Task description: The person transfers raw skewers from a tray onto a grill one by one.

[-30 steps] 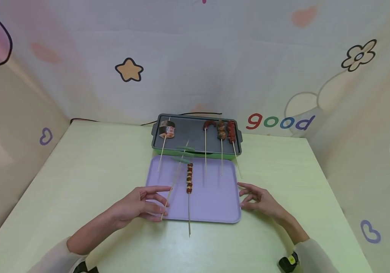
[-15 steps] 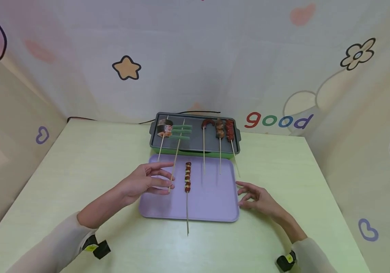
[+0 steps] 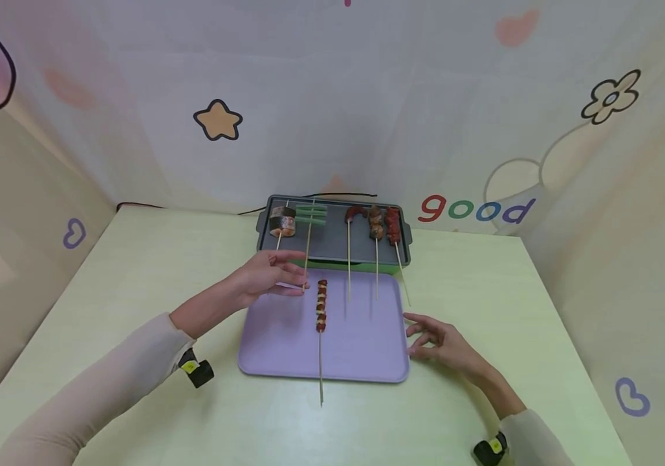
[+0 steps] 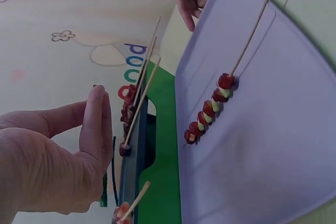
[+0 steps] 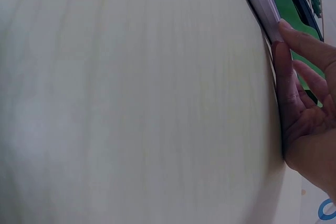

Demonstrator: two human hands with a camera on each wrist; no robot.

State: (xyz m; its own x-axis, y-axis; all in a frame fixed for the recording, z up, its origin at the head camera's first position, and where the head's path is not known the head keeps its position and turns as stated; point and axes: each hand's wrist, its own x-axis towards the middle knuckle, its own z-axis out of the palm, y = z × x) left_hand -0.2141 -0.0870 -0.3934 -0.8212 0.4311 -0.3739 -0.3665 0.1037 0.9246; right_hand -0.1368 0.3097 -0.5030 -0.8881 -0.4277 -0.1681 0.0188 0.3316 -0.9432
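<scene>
My left hand [image 3: 277, 273] pinches the stick of a skewer with green strips [image 3: 311, 215] threaded crosswise. The strips overlap the dark plate of the grill [image 3: 332, 243] at its left part, next to a skewer with a thick black-banded roll [image 3: 283, 221]. In the left wrist view, the hand [image 4: 63, 156] hides most of that stick. My right hand [image 3: 440, 343] touches the right edge of the lilac tray [image 3: 367, 356] with fingertips, its fingers loosely bent. On the tray lies a skewer of red and pale pieces [image 3: 321, 305], its stick reaching past the front edge.
On the grill's right part lie a curled dark-red skewer [image 3: 356, 211], a brown meat skewer [image 3: 376, 223] and a red meat skewer [image 3: 393, 225], sticks pointing forward over the tray. A black cord [image 3: 338, 193] runs behind the grill. A printed cloth [image 3: 332, 97] hangs behind the table.
My left hand has moved forward and slightly right from over the tray's left side, carrying the skewer of green strips onto the grill area. The right hand has stayed at the tray edge.
</scene>
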